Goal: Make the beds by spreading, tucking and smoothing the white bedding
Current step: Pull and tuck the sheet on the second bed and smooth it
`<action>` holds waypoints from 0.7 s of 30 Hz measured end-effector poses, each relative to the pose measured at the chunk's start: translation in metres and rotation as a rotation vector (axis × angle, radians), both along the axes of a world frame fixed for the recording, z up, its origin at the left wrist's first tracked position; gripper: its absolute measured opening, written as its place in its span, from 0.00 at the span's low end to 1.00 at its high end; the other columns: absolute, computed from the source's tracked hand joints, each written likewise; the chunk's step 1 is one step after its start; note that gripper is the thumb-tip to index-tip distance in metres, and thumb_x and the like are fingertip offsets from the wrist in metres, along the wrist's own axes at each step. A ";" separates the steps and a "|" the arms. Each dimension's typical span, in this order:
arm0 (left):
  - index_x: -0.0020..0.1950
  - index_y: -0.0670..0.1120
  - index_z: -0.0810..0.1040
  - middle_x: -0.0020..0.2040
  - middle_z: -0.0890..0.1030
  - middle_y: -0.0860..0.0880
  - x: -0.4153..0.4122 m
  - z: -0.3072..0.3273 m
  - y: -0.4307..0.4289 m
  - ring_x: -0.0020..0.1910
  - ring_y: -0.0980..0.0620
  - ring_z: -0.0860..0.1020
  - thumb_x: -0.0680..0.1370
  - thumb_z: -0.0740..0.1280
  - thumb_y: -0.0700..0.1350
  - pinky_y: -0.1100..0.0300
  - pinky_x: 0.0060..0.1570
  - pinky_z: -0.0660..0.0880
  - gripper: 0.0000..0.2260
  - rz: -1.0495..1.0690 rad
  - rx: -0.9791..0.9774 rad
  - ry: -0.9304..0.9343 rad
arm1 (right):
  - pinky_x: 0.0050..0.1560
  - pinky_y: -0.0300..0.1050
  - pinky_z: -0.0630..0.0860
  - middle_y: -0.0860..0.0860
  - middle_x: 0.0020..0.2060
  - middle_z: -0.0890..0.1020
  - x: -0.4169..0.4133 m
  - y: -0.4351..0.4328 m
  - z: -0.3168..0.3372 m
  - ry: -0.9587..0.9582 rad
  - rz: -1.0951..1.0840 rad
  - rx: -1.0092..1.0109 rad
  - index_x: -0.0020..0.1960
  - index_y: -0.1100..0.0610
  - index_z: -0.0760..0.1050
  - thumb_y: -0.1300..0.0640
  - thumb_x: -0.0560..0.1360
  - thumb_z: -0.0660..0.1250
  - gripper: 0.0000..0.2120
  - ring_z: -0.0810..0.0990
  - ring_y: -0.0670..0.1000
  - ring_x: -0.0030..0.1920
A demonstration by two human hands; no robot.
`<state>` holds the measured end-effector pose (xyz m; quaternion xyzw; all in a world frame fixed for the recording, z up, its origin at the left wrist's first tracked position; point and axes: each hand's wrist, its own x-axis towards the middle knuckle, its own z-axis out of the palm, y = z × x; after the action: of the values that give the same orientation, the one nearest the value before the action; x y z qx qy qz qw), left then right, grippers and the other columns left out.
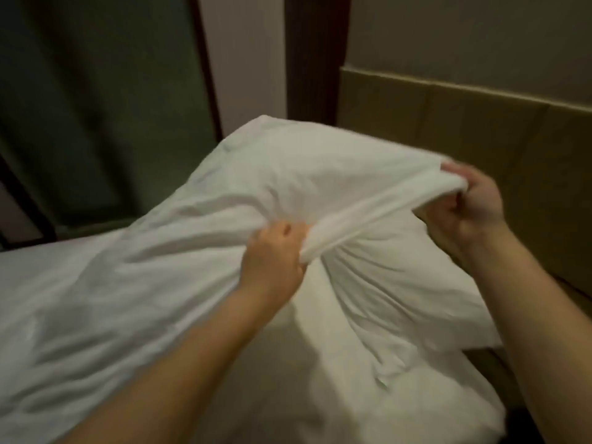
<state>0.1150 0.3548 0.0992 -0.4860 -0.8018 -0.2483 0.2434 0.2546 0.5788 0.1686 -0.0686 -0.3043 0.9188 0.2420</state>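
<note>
The white bedding (205, 225) is off the bed (288, 398), held up in the middle of the view. The left grip (275, 251), just below centre, is closed round a gathered fistful of the cloth. The right grip (471, 203), at 3 o'clock, pinches the other end of the same hem. The stretch between them is pulled into a taut band, and the rest billows up toward 12 o'clock and drapes down toward 8 o'clock.

By my reading the task is at an early stage. This layer is neither spread, tucked nor smoothed, and its corners are not laid out. The white surface under it at 6 o'clock looks laid on the bed but creased. Whether it is tucked I cannot tell.

For room, the bed's near corner falls away at 5 o'clock, close beside a tan panel (480, 123) that runs from 1 to 4 o'clock, so that side looks tight. The bed stretches open toward 9 o'clock, the likeliest way to throw the cloth. Beyond its far edge at 10 o'clock hangs a dark curtain (96, 107), with a dark post (315, 59) at 12 o'clock.
</note>
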 end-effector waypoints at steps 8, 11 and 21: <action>0.61 0.46 0.71 0.60 0.74 0.46 0.172 -0.233 0.061 0.59 0.45 0.74 0.78 0.60 0.43 0.55 0.55 0.73 0.12 -0.201 -1.038 -0.599 | 0.19 0.34 0.67 0.56 0.32 0.71 0.173 0.017 -0.261 -1.316 -0.091 0.253 0.37 0.59 0.68 0.70 0.75 0.63 0.12 0.71 0.51 0.29; 0.62 0.46 0.71 0.60 0.74 0.46 0.192 -0.259 0.044 0.59 0.46 0.73 0.79 0.60 0.45 0.55 0.55 0.70 0.12 -0.169 -1.135 -0.598 | 0.19 0.35 0.66 0.56 0.32 0.71 0.173 0.019 -0.289 -1.379 -0.135 0.320 0.37 0.58 0.68 0.68 0.76 0.61 0.11 0.69 0.52 0.29; 0.66 0.47 0.69 0.62 0.73 0.45 0.174 -0.270 -0.016 0.59 0.44 0.74 0.80 0.58 0.47 0.53 0.53 0.72 0.15 0.044 -1.154 -0.683 | 0.56 0.55 0.69 0.61 0.63 0.72 0.197 0.018 -0.328 -1.903 -0.136 1.021 0.66 0.58 0.67 0.60 0.79 0.58 0.16 0.71 0.63 0.60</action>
<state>0.2890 0.3386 -0.1710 -0.4157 -0.8478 0.0855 -0.3180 0.4519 0.5969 -0.1590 -0.6616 -0.7097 0.2381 -0.0430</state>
